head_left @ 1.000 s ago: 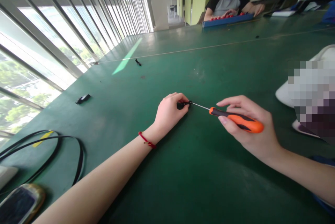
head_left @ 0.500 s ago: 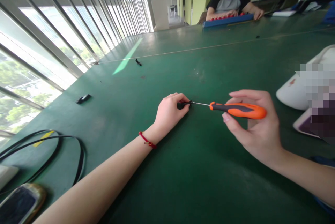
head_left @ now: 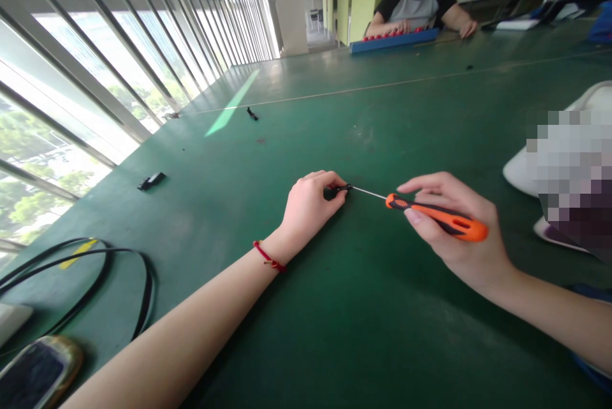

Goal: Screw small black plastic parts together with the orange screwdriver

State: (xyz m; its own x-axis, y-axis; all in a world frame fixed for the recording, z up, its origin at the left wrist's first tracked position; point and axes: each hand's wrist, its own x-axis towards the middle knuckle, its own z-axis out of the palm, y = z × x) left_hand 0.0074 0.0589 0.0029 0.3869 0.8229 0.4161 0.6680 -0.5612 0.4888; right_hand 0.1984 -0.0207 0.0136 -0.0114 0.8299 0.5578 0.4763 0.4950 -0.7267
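My left hand (head_left: 312, 205) rests on the green table and pinches a small black part (head_left: 340, 190) between thumb and fingers. The thin metal shaft of an orange and black screwdriver (head_left: 444, 216) reaches the right end of that part; whether its tip sits in a screw is too small to tell. My right hand (head_left: 463, 237) holds the screwdriver's handle, thumb on the near side and fingers behind it, with the handle's end against the palm. The screwdriver slopes slightly down to the right.
Black pieces lie at left (head_left: 152, 181) and farther back (head_left: 252, 114). A black cable (head_left: 149, 281) and a phone (head_left: 36, 371) are at the lower left. A white object (head_left: 521, 170) stands right. Across the table, a person (head_left: 415, 11) touches a blue tray (head_left: 396, 43).
The screwdriver's handle has turned and its rear end has dropped; my right fingers have shifted along it. Across the table, the blue tray has moved left.
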